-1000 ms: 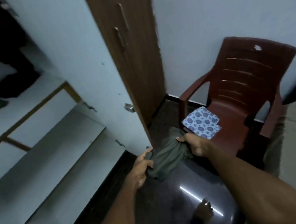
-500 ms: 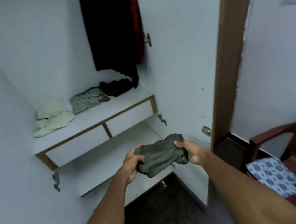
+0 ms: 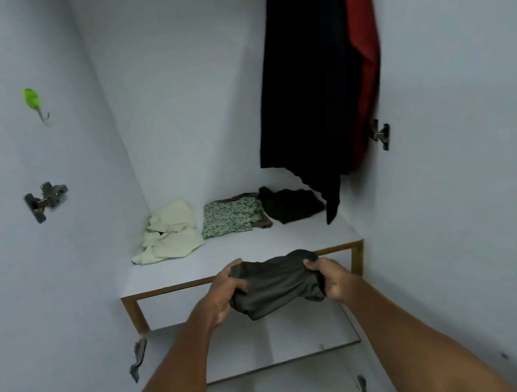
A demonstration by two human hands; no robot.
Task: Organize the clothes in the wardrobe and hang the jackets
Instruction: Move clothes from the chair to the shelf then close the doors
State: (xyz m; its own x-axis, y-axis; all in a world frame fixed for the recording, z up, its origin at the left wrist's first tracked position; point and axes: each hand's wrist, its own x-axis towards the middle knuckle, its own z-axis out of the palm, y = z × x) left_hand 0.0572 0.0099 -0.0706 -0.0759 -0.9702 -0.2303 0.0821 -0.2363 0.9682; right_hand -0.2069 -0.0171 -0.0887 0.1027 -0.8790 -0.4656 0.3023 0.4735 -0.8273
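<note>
Head view: left hand (image 3: 224,298) and right hand (image 3: 330,281) grip a bunched dark garment (image 3: 276,286), its shape indistinct.

— What sort of place is shown?
— A home wardrobe (image 3: 192,87): white panels, a wood-edged shelf (image 3: 242,274).
— How is that known?
— Folded clothes (image 3: 231,217) are laid on it; a black jacket (image 3: 311,86) is hung above.

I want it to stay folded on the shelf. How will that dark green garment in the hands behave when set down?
The dark green garment sags between left hand and right hand, so it is probably floppy and light. It will likely slump or unfold unless laid flat.
</note>
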